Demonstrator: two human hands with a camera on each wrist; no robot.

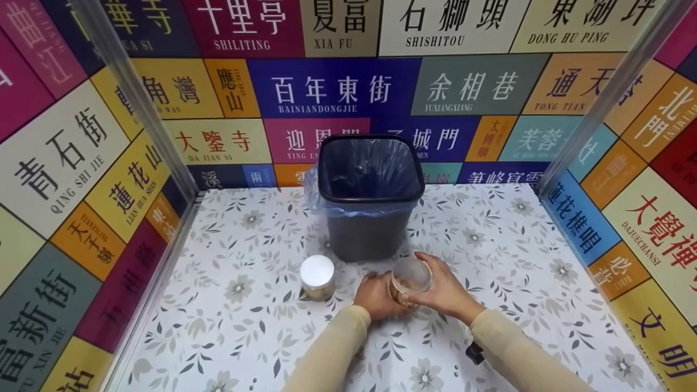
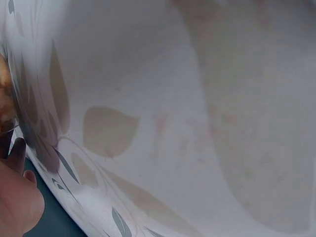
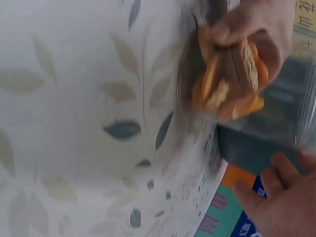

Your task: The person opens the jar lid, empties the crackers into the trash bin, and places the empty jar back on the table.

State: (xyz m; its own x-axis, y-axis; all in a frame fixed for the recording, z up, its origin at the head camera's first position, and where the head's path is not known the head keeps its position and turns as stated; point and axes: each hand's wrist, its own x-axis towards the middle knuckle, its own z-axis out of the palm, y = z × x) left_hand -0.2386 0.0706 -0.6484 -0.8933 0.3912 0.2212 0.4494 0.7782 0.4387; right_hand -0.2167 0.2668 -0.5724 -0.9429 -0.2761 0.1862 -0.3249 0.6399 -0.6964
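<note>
A clear plastic jar (image 1: pixel 411 274) stands at the table's middle, with no white lid on its top. Orange-brown biscuit-like pieces (image 3: pixel 222 91) lie in its lower part. Low on the jar's left side, my left hand (image 1: pixel 377 298) grips it, its thumb across the wall in the right wrist view. My right hand (image 1: pixel 449 289) curves round the right side near the rim, thumb in front and fingers behind. In the left wrist view only part of the left hand (image 2: pixel 19 197) and the jar's edge show. Left of both hands sits a second jar (image 1: pixel 317 276) with a white lid.
Just behind the hands stands a dark grey bin (image 1: pixel 370 231) lined with a bluish plastic bag (image 1: pixel 311 188). The table (image 1: pixel 239 337) has a white leaf-patterned cover. Sign-printed walls (image 1: pixel 337 90) close off the back and both sides.
</note>
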